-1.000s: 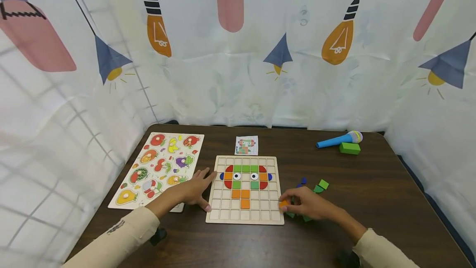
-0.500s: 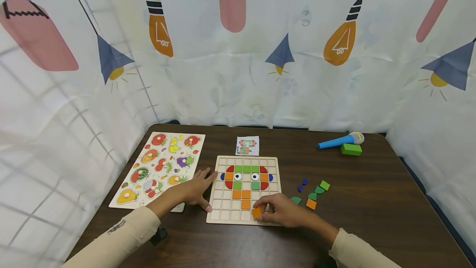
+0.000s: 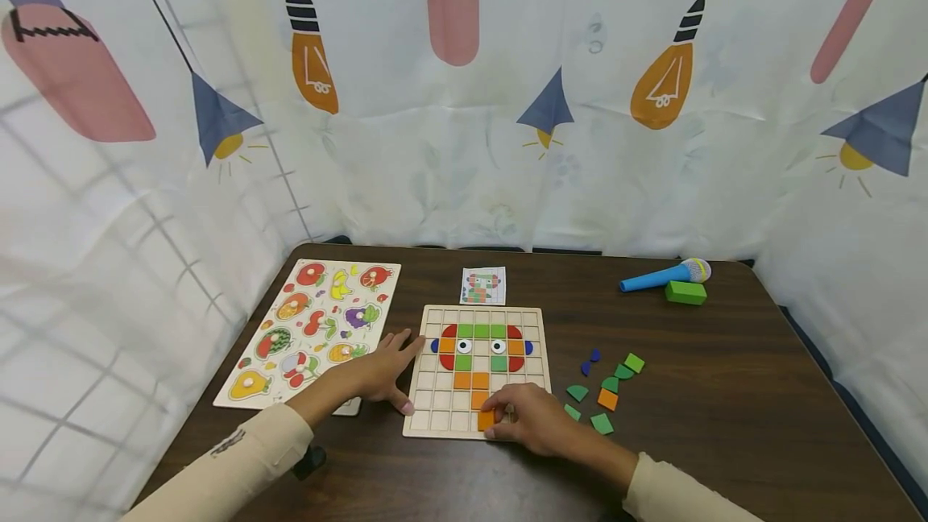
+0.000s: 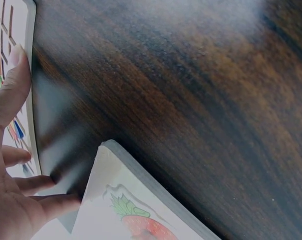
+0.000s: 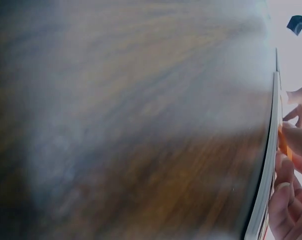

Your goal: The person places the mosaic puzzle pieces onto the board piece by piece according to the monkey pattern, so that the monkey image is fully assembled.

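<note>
My right hand (image 3: 532,419) pinches an orange square tile (image 3: 486,420) at the near edge of the wooden grid board (image 3: 433,420). Just beyond that tile, more orange tiles (image 3: 471,380) lie in the grid. Farther up the board, red, green, orange and blue pieces surround two round eye pieces (image 3: 464,346). My left hand (image 3: 380,373) rests at the board's left edge with fingers spread, thumb on the rim; the left wrist view shows its thumb (image 4: 17,82) on the board. In the right wrist view the fingers grip the orange tile (image 5: 283,142) by the board's edge.
Loose green pieces (image 3: 602,424), blue pieces (image 3: 586,368) and an orange square (image 3: 607,399) lie right of the board. A pattern card (image 3: 482,286) sits behind it, a fruit puzzle board (image 3: 304,329) to the left. A toy microphone (image 3: 667,274) and green block (image 3: 685,292) are at back right.
My right hand has carried the orange tile from beside the board leftward onto its near row, below the other orange tiles. The left hand has stayed at the board's left edge.
</note>
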`<move>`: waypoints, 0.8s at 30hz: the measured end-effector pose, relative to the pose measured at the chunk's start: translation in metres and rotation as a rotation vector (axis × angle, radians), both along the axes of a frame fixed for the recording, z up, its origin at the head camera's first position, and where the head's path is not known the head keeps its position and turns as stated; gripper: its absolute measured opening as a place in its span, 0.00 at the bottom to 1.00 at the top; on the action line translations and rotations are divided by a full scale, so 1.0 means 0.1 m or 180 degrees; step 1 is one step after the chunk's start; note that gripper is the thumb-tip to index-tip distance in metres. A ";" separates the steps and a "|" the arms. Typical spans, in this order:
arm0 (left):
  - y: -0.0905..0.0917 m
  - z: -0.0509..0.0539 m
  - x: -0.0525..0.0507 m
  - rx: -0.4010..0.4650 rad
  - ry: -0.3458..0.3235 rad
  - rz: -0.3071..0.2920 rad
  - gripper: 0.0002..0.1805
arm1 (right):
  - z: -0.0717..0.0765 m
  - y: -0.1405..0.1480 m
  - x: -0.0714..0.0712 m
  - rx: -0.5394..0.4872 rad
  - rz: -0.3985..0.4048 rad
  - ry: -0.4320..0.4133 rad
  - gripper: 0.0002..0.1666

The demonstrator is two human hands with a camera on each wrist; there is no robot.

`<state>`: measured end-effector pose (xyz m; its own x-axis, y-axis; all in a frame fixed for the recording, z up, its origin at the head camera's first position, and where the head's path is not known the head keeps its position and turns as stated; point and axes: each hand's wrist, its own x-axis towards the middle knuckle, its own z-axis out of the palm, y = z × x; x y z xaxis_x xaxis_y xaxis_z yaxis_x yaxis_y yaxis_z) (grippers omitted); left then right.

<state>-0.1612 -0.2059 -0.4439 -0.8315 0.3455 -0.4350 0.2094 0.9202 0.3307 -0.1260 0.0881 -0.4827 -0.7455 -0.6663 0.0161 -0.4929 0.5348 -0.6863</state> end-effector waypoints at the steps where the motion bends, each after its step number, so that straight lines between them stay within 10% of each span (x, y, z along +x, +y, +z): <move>1: 0.00 -0.01 0.00 -0.0004 0.0006 -0.0003 0.62 | 0.00 -0.01 0.00 0.0002 -0.0008 0.0049 0.15; 24: -0.01 -0.02 0.00 0.0027 0.0021 -0.0029 0.62 | 0.04 0.04 0.01 0.0148 -0.0224 -0.0114 0.12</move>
<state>-0.1615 -0.2070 -0.4458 -0.8311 0.3568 -0.4265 0.2200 0.9154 0.3371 -0.1254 0.0919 -0.4788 -0.7901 -0.6116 -0.0410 -0.4285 0.5989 -0.6765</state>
